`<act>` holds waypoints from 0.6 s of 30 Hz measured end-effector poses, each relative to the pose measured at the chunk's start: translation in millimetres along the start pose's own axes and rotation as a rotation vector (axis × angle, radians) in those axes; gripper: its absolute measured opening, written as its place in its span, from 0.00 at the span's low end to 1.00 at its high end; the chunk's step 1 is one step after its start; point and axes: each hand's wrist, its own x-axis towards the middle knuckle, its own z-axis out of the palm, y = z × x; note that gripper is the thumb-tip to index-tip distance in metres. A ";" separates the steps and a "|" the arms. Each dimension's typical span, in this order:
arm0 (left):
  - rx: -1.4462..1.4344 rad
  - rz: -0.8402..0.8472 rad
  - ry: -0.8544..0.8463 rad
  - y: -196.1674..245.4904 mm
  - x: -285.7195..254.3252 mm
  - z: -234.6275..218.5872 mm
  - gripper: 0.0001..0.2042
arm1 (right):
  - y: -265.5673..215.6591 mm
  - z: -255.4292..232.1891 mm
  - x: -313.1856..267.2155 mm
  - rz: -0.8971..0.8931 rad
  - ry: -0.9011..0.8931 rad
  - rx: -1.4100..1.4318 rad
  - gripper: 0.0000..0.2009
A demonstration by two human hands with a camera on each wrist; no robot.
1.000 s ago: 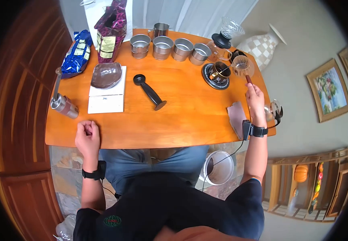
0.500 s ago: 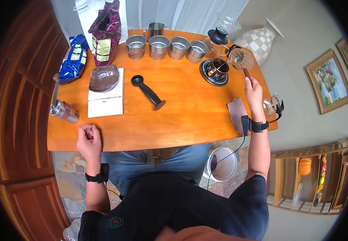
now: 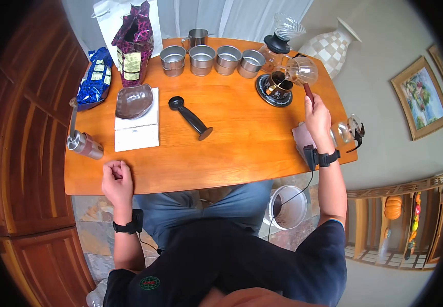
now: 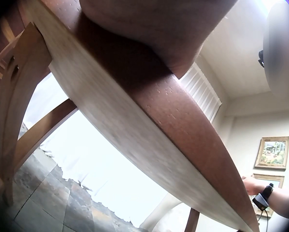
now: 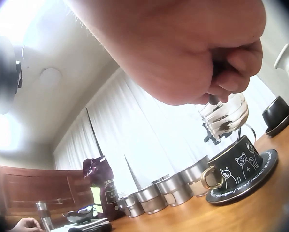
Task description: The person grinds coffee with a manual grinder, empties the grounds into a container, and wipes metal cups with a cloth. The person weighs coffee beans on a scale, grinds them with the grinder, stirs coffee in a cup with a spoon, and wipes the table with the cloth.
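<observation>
My right hand (image 3: 317, 118) grips the wooden handle (image 3: 308, 92) of a clear ribbed glass pot (image 3: 301, 70). The pot leans left, its mouth close over a black cup (image 5: 234, 164) with white cat drawings and a gold handle. A thin dark line stands between cup and pot in the right wrist view. Under the cup is a black saucer (image 5: 268, 166) with white lettering. At the table's near left edge my left hand (image 3: 117, 181) rests with loosely curled fingers, holding nothing. The left wrist view shows mostly the table's edge below that hand.
Several metal cups (image 3: 202, 61) line the back, beside a glass server with a dripper (image 3: 276, 43). A hand grinder (image 3: 85, 145), a white scale (image 3: 137, 135) bearing a brown dish (image 3: 134, 102), and a black scoop (image 3: 193, 119) lie left to centre. Another glass pot (image 3: 345, 131) stands right.
The glass pot in my right hand has moved up and left towards the cup and tilted further. My left hand stays at the table edge. The head view has shifted slightly.
</observation>
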 end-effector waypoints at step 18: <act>0.009 0.024 -0.005 -2.5 0.1 0.5 0.05 | -10.9 2.5 -7.7 -0.087 0.039 -0.188 0.15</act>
